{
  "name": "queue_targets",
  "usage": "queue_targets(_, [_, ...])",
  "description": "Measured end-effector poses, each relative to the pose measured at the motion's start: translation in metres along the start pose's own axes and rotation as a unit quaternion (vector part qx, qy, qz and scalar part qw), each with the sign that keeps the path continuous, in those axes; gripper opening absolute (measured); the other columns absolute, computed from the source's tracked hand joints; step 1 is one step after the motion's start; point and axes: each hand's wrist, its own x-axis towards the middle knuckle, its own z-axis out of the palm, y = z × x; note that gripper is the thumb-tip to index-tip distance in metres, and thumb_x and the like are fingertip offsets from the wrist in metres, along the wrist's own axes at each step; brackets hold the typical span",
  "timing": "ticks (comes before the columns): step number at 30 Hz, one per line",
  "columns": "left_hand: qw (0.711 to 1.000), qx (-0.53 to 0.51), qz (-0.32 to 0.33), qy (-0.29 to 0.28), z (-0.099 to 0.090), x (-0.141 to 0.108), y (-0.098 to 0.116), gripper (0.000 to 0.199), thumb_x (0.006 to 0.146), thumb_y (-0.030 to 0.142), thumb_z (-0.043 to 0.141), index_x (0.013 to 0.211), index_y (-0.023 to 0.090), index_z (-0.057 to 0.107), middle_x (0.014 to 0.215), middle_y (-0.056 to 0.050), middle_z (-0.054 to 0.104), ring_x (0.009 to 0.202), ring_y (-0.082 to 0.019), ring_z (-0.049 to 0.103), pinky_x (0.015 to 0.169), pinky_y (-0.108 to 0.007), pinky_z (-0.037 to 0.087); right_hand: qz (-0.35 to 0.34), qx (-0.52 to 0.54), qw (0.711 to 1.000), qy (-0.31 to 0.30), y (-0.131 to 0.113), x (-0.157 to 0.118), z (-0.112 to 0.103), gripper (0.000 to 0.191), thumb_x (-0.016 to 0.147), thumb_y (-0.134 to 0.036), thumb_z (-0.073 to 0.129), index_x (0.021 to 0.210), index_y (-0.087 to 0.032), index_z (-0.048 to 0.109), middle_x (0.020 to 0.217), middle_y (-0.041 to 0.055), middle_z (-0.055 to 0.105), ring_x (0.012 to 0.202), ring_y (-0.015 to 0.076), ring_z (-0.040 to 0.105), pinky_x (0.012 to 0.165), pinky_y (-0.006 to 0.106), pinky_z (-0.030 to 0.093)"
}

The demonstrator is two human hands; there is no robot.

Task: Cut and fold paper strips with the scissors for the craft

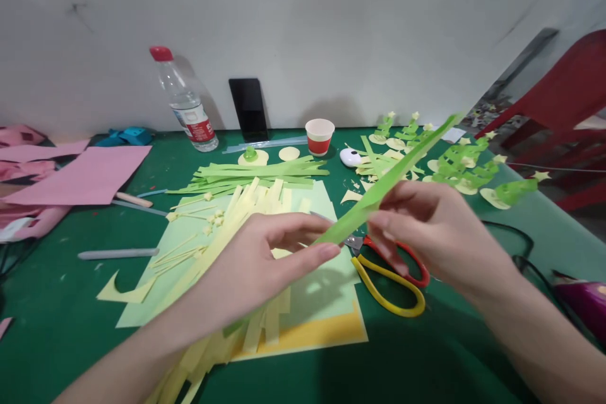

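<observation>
A long green paper strip [379, 188] is held in the air, slanting up to the right. My left hand [279, 252] pinches its lower end between thumb and fingers. Farther up the strip, my right hand [421, 221] grips it with closed fingers. Beneath the right hand lie scissors with one red and one yellow handle [395, 309]. Pale yellow strips [231, 221] are heaped on light green sheets [326, 303], partly hidden by my left forearm. Behind them is a bundle of green strips [265, 169]. Small yellow paper stars [218, 219] lie left of the yellow strips.
A bottle [192, 117], a black phone [249, 108] and a paper cup [320, 137] stand along the wall. Green paper spirals with stars [466, 164] are at the right. Pink sheets [85, 173] lie left; a dark cable [525, 240] and purple tool [584, 303] are right.
</observation>
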Motion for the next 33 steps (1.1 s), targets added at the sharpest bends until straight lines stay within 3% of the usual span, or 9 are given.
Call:
queue_targets(3, [0.995, -0.095, 0.007, 0.013, 0.008, 0.0, 0.001, 0.01, 0.077, 0.027, 0.061, 0.074, 0.022, 0.069, 0.068, 0.005, 0.07, 0.062, -0.009, 0.064, 0.055, -0.013, 0.05, 0.023, 0.023, 0.999, -0.014, 0.004, -0.001, 0.015, 0.006, 0.061, -0.013, 0.061, 0.059, -0.015, 0.055, 0.041, -0.0056, 0.051, 0.03, 0.0047, 0.043, 0.028, 0.014, 0.038])
queue_targets(6, [0.99, -0.139, -0.004, 0.022, 0.009, -0.002, 0.001, 0.012, 0.076, 0.021, 0.06, 0.067, 0.019, 0.068, 0.061, 0.005, 0.069, 0.057, -0.008, 0.063, 0.051, -0.011, 0.05, 0.042, 0.006, 0.998, -0.055, 0.007, -0.002, 0.019, 0.003, 0.061, -0.013, 0.061, 0.062, -0.014, 0.059, 0.042, -0.006, 0.05, 0.03, 0.0039, 0.042, 0.028, 0.012, 0.039])
queue_targets(14, [0.99, -0.138, -0.027, -0.011, 0.006, -0.004, 0.005, 0.015, 0.078, 0.019, 0.057, 0.068, 0.02, 0.069, 0.064, 0.005, 0.071, 0.059, -0.008, 0.064, 0.053, -0.011, 0.052, 0.065, -0.041, 0.996, -0.044, 0.008, -0.004, 0.019, 0.003, 0.06, -0.015, 0.063, 0.059, -0.014, 0.061, 0.047, -0.0049, 0.052, 0.032, 0.0026, 0.043, 0.028, 0.009, 0.038])
queue_targets(25, [0.99, -0.136, -0.041, -0.02, 0.006, -0.006, 0.006, 0.015, 0.077, 0.019, 0.058, 0.066, 0.019, 0.07, 0.063, 0.005, 0.07, 0.058, -0.007, 0.064, 0.054, -0.01, 0.052, 0.081, -0.038, 0.991, -0.098, 0.005, -0.003, 0.017, 0.004, 0.061, -0.013, 0.062, 0.066, -0.012, 0.063, 0.049, -0.0042, 0.053, 0.034, 0.0027, 0.045, 0.03, 0.009, 0.039])
queue_targets(33, [0.986, -0.151, -0.063, -0.031, 0.004, -0.005, 0.011, 0.013, 0.075, 0.017, 0.06, 0.066, 0.019, 0.069, 0.064, 0.004, 0.071, 0.057, -0.008, 0.064, 0.053, -0.011, 0.052, 0.097, 0.03, 0.988, -0.113, 0.003, -0.001, 0.018, 0.006, 0.061, -0.007, 0.062, 0.062, -0.013, 0.062, 0.05, -0.0047, 0.053, 0.036, 0.0025, 0.043, 0.031, 0.009, 0.039])
